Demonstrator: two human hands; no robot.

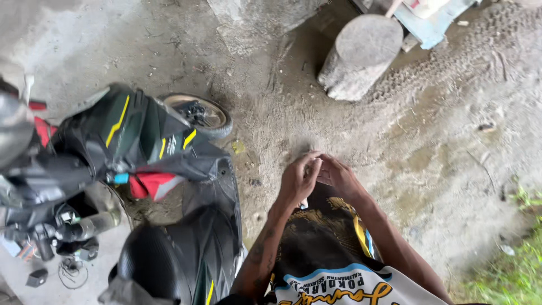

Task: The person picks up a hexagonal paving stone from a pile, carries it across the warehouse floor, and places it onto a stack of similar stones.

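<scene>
Your left hand (297,179) and right hand (337,174) meet in front of your chest, fingertips touching, fingers curled inward. Whatever small piece sits between them is hidden behind the fingers, so you cannot tell what they pinch, nor if they pinch anything at all. A small pale bit shows just below the left fingers, too small to identify.

Judging from how things lie, the work is partway: left of your fingers the scooter (141,186) stands with its glossy black and green panels pulled loose, a red part showing through, and wiring and metal tubing bared at its far side. Small dark parts (37,277) lie loose on the pale concrete below it. Nothing looks refitted yet.

Beyond your fingertips the floor (271,73) is rough, dusty grey dirt with tyre marks. A stubby, round wooden log (359,55) lies further off, cracked and weathered. Grass (516,265) edges the ground to the right of your fingers.
</scene>
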